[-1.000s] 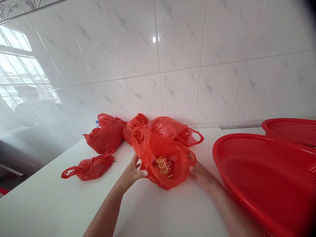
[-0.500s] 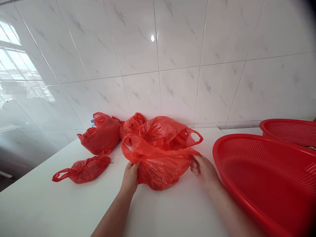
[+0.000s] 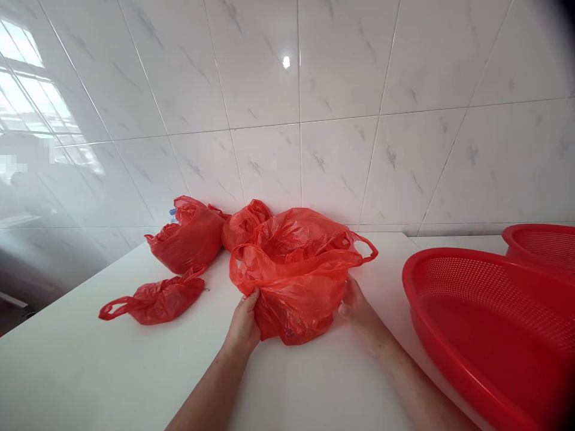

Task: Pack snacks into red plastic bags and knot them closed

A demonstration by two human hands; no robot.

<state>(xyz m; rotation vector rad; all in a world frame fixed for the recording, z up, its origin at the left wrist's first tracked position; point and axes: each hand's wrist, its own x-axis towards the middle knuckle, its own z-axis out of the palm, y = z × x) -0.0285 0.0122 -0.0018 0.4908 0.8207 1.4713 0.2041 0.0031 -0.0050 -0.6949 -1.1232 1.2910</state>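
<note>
A thin red plastic bag [image 3: 300, 302] sits on the white table between my two hands, bulging at the bottom. Its upper edge is folded over, so its contents are hidden. My left hand [image 3: 245, 323] grips the bag's left side, thumb in front and fingers mostly out of sight behind the film. At the right side, my right hand [image 3: 359, 314] is cupped around the bag, its fingers partly covered by it. Just behind lies another full red bag [image 3: 303, 230] with a loop handle.
Two more full red bags, one at the back left [image 3: 193, 239] and one in the back middle [image 3: 247, 224], lean near the tiled wall. A smaller red bag [image 3: 164, 299] lies at left. Large red perforated baskets [image 3: 449, 341] stand at right on the white table [image 3: 112, 371].
The bag's mouth, earlier open toward me with a patterned red-and-gold package showing, has folded over and hides it. My right hand has moved from the upper edge down to the bag's side.
</note>
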